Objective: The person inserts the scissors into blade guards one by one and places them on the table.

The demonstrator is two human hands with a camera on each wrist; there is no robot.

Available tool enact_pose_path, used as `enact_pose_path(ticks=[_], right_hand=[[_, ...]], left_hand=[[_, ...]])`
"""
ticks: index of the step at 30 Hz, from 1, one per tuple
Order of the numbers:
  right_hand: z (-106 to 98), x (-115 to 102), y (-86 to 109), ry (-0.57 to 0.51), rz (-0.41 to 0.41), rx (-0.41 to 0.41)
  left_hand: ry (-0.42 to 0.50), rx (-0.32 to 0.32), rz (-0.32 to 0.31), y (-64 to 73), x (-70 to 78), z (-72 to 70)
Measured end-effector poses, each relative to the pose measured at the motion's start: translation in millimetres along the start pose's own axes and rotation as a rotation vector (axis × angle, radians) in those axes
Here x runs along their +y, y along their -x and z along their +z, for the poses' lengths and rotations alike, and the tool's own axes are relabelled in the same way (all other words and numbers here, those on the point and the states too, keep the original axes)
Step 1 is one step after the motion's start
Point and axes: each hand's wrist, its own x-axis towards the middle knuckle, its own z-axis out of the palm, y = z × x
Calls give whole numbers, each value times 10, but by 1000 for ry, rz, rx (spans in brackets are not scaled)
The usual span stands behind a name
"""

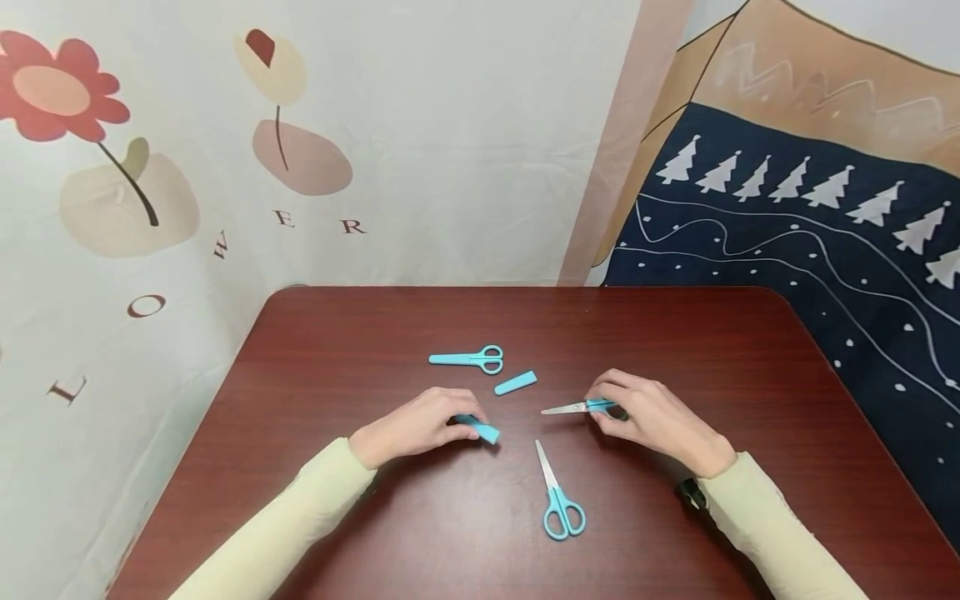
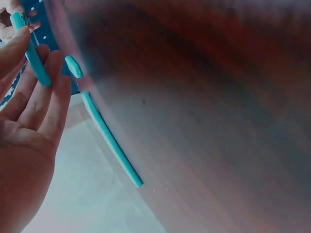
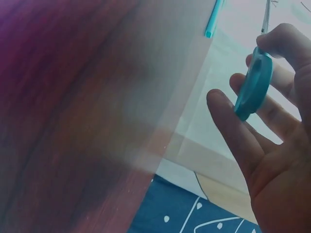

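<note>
My left hand (image 1: 431, 425) pinches a light-blue scissor sheath (image 1: 480, 429) between thumb and fingers, its wide end toward the right. Opposite it, my right hand (image 1: 648, 417) holds a pair of scissors (image 1: 600, 406) by the blue handles, the bare metal blades together and pointing left at the sheath. A gap separates the blade tip from the sheath. In the right wrist view the handles (image 3: 255, 85) lie between thumb and fingers. Between the hands and nearer me, another pair of scissors (image 1: 558, 504) lies with bare blades pointing away.
Farther back on the dark red wooden table (image 1: 337, 333) lie sheathed scissors (image 1: 468, 359), handles to the right, and a loose blue sheath (image 1: 516, 382). A dark object (image 1: 692, 493) shows at the right wrist. Behind the table hangs a printed curtain (image 1: 450, 167).
</note>
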Motion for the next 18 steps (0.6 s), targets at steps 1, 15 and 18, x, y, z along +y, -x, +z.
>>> enact_pose_path(ticks=[1, 15, 18], right_hand=[[8, -11, -6, -2, -1, 3], [87, -158, -82, 48, -56, 123], [87, -200, -98, 63, -59, 149]], left_hand=[[-6, 15, -1, 8, 2, 7], [75, 282, -126, 121, 96, 23], [85, 315, -144, 136, 130, 30]])
